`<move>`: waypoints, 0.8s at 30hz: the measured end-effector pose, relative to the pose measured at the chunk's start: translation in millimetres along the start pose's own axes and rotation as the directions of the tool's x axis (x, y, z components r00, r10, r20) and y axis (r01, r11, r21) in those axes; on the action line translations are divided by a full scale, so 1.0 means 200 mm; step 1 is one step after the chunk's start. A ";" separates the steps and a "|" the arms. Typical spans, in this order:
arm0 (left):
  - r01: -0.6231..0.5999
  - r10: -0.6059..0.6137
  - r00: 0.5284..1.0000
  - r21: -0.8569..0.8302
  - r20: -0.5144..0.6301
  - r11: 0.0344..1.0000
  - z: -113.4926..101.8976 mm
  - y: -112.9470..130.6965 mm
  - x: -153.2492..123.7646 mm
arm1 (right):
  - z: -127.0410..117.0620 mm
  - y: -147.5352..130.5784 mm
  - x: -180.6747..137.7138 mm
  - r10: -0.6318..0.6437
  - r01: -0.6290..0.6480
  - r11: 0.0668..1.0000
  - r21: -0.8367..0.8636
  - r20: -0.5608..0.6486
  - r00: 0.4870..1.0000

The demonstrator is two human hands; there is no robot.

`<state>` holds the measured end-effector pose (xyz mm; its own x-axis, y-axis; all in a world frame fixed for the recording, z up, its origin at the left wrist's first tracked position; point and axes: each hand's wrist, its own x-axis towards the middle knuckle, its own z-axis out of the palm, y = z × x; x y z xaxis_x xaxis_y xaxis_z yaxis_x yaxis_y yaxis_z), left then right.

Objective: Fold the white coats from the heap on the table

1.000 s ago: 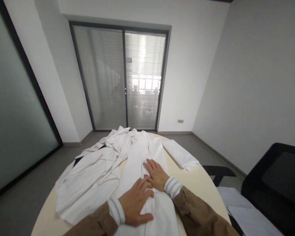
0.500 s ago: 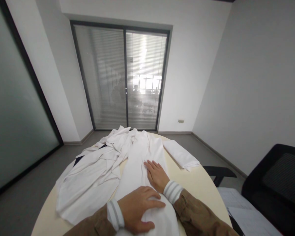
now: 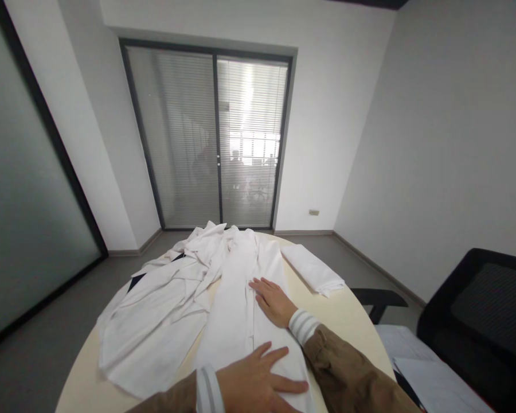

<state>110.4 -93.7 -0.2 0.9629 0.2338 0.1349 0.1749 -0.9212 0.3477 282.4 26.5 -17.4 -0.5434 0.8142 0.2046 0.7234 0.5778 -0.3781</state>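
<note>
A long white garment (image 3: pixel 241 298) lies stretched down the middle of a round cream table (image 3: pixel 352 321). My right hand (image 3: pixel 272 300) rests flat on it, fingers spread, about halfway along. My left hand (image 3: pixel 258 378) lies flat and open on the near end of the same garment, close to the table's front edge. Both arms wear brown sleeves with striped white cuffs.
A heap of rumpled white clothing (image 3: pixel 163 298) covers the left half of the table. A folded white cloth (image 3: pixel 313 269) sits at the far right edge. A black office chair (image 3: pixel 477 321) and papers (image 3: pixel 425 367) stand to the right. Glass doors with blinds (image 3: pixel 215 137) are ahead.
My left hand has slid toward me along the garment, flattening it near the front edge. My right hand has stayed almost in place.
</note>
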 end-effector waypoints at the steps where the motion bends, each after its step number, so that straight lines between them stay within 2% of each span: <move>1: 0.002 -0.002 1.000 -0.022 -0.006 1.000 0.02 0.00 0.01 | 0.00 0.00 0.00 0.003 -0.003 1.000 -0.001 -0.005 1.000; 3: -0.021 0.023 1.000 -0.094 0.014 0.995 0.01 0.00 0.01 | 0.01 -0.01 -0.01 0.013 -0.013 1.000 0.001 -0.001 1.000; 5: -0.006 0.004 1.000 -0.180 -0.011 0.984 -0.03 -0.02 0.00 | 0.01 -0.01 -0.01 0.025 -0.025 1.000 0.006 0.013 1.000; 6: 0.034 -0.048 0.997 -0.215 -0.063 0.976 -0.07 -0.04 -0.02 | 0.01 -0.01 -0.01 0.029 -0.029 1.000 0.012 0.021 0.999; 7: 0.117 -0.155 0.975 -0.228 -0.157 0.967 -0.11 -0.08 -0.04 | 0.01 0.00 -0.01 0.029 -0.030 0.999 0.023 0.025 0.999; 8: 0.226 -0.282 0.922 -0.223 -0.264 0.948 -0.14 -0.13 -0.06 | 0.02 0.00 -0.01 0.026 -0.027 0.999 0.040 0.025 0.999; 10: 0.424 -0.467 0.774 -0.197 -0.427 0.884 -0.19 -0.27 -0.13 | 0.02 0.00 -0.01 0.016 -0.015 0.996 0.093 -0.002 1.000; 13: 0.644 -0.641 0.518 -0.235 -0.566 0.728 -0.22 -0.52 -0.23 | 0.01 0.03 0.01 0.073 -0.050 0.979 0.199 -0.111 0.991; 14: 0.668 -0.667 0.469 -0.262 -0.579 0.697 -0.22 -0.60 -0.26 | 0.01 0.05 0.02 0.119 -0.080 0.971 0.225 -0.164 0.979; 17: 0.688 -0.722 0.405 -0.333 -0.561 0.645 -0.25 -0.74 -0.28 | -0.01 0.14 0.05 0.264 -0.181 0.951 0.251 -0.353 0.897; 20: 0.794 -0.791 0.333 -0.301 -0.513 0.529 -0.32 -0.80 -0.24 | -0.02 0.27 0.09 0.365 -0.263 0.927 0.267 -0.488 0.793; 22: 0.836 -0.809 0.281 -0.283 -0.516 0.471 -0.37 -0.82 -0.20 | -0.02 0.35 0.12 0.454 -0.336 0.888 0.313 -0.486 0.747; 24: 0.848 -0.808 0.262 -0.275 -0.528 0.454 -0.42 -0.86 -0.15 | -0.01 0.42 0.15 0.536 -0.407 0.840 0.360 -0.435 0.724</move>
<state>33.8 84.5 14.2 0.0020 0.9698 0.2439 0.8391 -0.1343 0.5271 327.3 99.5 -40.5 0.1800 0.9239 0.3377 0.6753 0.1336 -0.7254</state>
